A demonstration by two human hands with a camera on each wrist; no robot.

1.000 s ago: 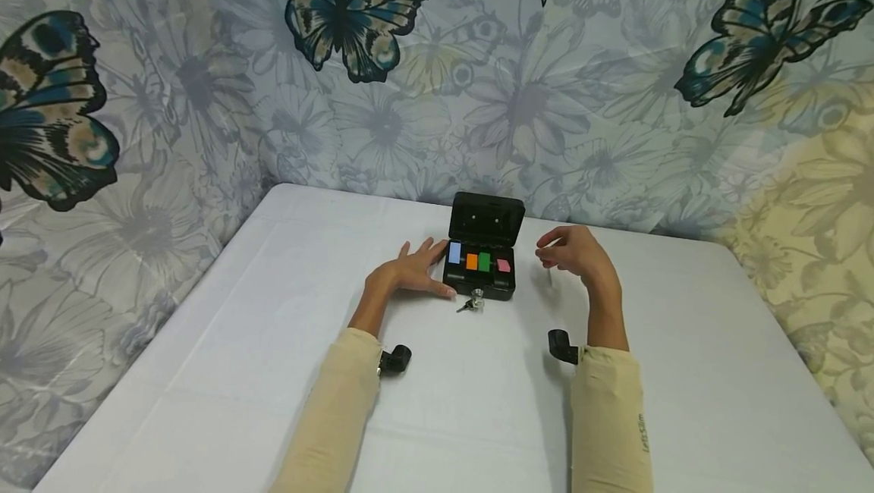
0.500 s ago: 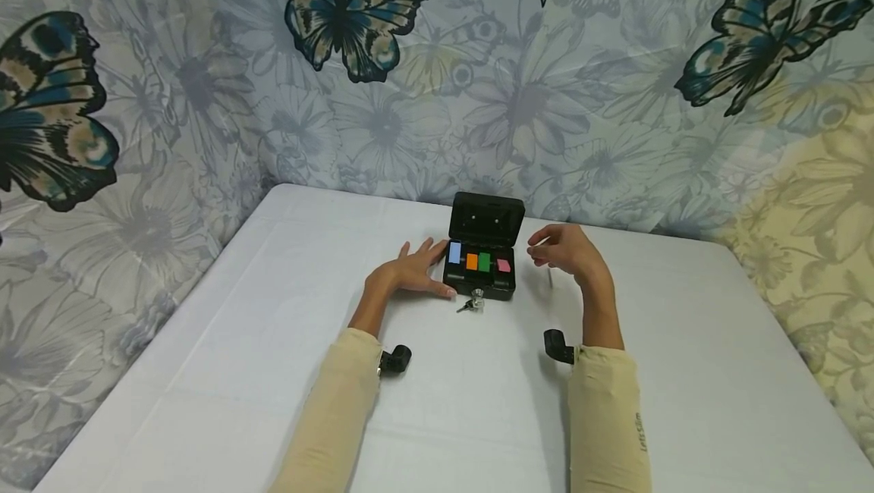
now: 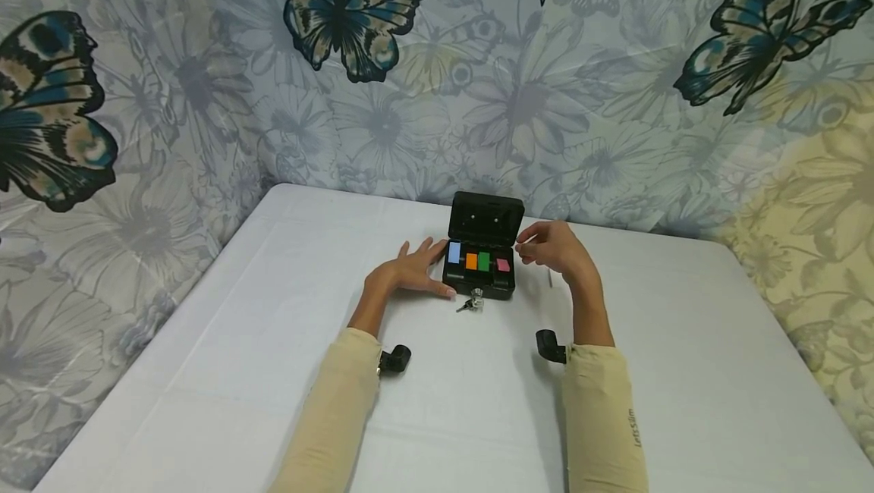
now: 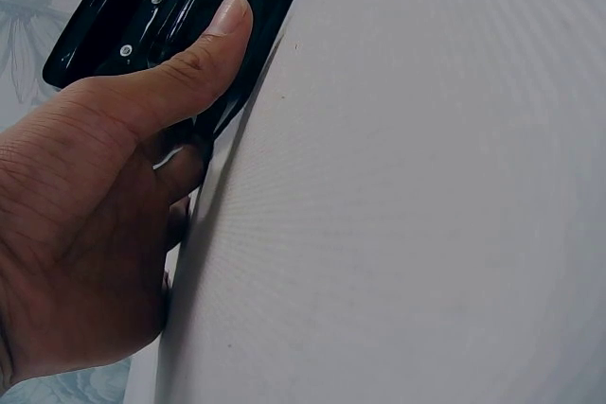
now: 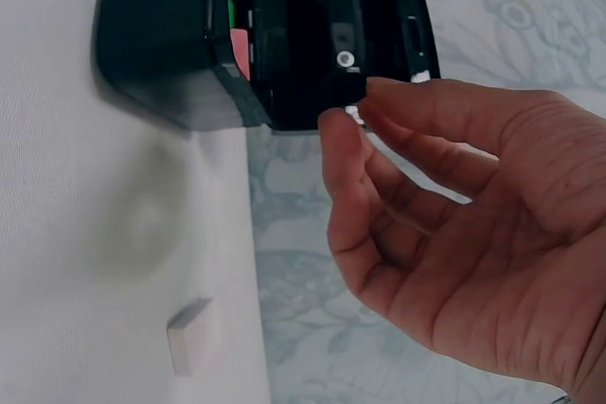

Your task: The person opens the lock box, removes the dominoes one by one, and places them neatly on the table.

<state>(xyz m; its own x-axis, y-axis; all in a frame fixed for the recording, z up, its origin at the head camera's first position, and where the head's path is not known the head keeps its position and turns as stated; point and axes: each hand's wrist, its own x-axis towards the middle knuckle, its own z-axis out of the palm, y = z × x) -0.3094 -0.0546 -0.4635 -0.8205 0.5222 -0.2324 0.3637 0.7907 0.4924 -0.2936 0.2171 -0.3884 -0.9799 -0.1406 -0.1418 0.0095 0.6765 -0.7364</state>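
While the left hand [image 3: 407, 273] stays at the box [image 3: 497, 293], the right hand [image 3: 554, 246] has come up to its edge

Where the white table [image 3: 464, 432] lies closest to us, two tan sleeves [image 3: 604, 417] reach forward, each with a black wrist camera [image 3: 395, 359] near its cuff; the right sleeve has shifted leftward since a second ago. Farther on we find keys [image 3: 471, 303] at the box's front, in the same spot as before. The black box stands open on the table's far part, unmoved. The left hand touches its left side, fingers spread and relaxed, thumb against the front, just as earlier. Inside we count, from left to right, a light blue block [image 3: 454, 252], an orange block [image 3: 471, 262], a green block [image 3: 483, 261] and a pink block [image 3: 502, 265], all unchanged.

The right hand, farther off a second ago, is now just beside the box's right edge. Its thumb and fingers bend toward one another, and we see a tiny white spot by the tips, but we cannot tell whether they pinch anything. A small white block [image 5: 189, 342] stays on the table to the box's right; with the hand shifted left, we see it more plainly. Beyond, the raised lid [image 3: 486, 218] stands before the wall covering [image 3: 382, 129] printed with butterflies [image 3: 339, 15].
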